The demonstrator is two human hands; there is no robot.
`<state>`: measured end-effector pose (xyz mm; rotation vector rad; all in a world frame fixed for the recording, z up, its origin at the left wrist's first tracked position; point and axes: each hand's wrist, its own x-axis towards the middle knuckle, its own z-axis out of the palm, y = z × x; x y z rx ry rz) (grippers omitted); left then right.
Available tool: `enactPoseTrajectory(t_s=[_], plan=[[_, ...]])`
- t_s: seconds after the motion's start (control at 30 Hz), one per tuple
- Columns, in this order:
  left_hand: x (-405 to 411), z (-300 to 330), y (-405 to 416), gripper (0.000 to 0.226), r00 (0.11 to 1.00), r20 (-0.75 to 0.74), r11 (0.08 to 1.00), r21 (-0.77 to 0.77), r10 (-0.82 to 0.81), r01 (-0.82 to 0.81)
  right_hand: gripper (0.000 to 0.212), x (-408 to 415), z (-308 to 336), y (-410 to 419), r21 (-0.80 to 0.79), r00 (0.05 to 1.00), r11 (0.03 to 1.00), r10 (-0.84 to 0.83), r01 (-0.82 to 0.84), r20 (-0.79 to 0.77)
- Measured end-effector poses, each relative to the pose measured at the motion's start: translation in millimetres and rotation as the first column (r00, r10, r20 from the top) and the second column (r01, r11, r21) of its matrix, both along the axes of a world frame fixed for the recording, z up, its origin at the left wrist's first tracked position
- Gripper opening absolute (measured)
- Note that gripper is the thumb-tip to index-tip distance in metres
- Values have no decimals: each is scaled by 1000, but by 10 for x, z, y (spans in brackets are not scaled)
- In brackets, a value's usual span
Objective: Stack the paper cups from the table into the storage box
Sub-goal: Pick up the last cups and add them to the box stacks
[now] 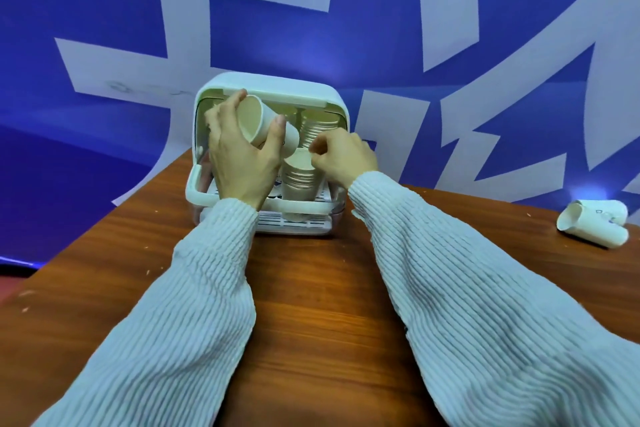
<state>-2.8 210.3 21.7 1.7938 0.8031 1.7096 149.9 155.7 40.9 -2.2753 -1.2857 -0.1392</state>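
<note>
Both sleeves (194, 305), ribbed and pale, reach forward over the brown bench (311, 305) to the box (266, 87). Left hand (242, 163) has its grip closed around a single cup (266, 126), thumb on the near wall and fingers over the far rim; the cup is tilted, mouth turned toward the camera, held in the box's open front. Right hand (343, 158) is curled narrow, its fingertips pinched at the rim of the front stack (299, 178) of nested cups; whether they truly clamp the rim I cannot tell. That stack stands upright inside the box, just right of the left hand. Behind it a second stack (320, 126) stands near the back wall. The box is white with rounded corners and a slatted floor, set at the bench's far edge. Well apart, at the right edge of the bench, two more cups (592, 224) lie on their sides, touching. Behind all hangs a blue backdrop (104, 156) with large white shapes.
</note>
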Motion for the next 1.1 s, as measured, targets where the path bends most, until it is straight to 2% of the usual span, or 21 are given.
enactPoseTrajectory(t_s=[0.07,0.2,0.27,0.33,0.47,0.63,0.77,0.9,1.03,1.1], plan=[[6,-34,29,60,998,-64,1000,16,-3,4,22,-24,-109,1,23,998,1000,6,-4,-64],[62,-57,89,61,982,-179,996,61,-54,65,19,17,-264,-5,208,941,978,52,20,-336],[128,-4,131,63,968,-239,990,97,-72,98,16,31,-328,-8,285,909,959,105,15,-404],[213,62,177,66,937,-341,985,124,-70,119,21,24,-404,-7,352,879,936,157,13,-450],[352,157,248,64,851,-524,975,174,-30,141,26,-41,-508,-17,417,868,907,165,52,-468],[340,83,214,64,781,-613,950,298,119,89,22,-35,-526,-70,475,835,877,212,66,-508],[338,-55,196,66,750,-617,909,414,239,50,18,0,-557,-102,515,801,855,273,52,-533],[347,-304,178,77,593,-762,934,353,261,43,19,-5,-583,-125,544,780,838,310,46,-544],[355,-319,195,82,544,-800,942,331,252,51,20,-4,-565,-186,582,738,811,358,57,-572],[341,-309,180,76,575,-777,937,346,255,53,19,8,-541,-253,610,724,790,386,60,-571]])
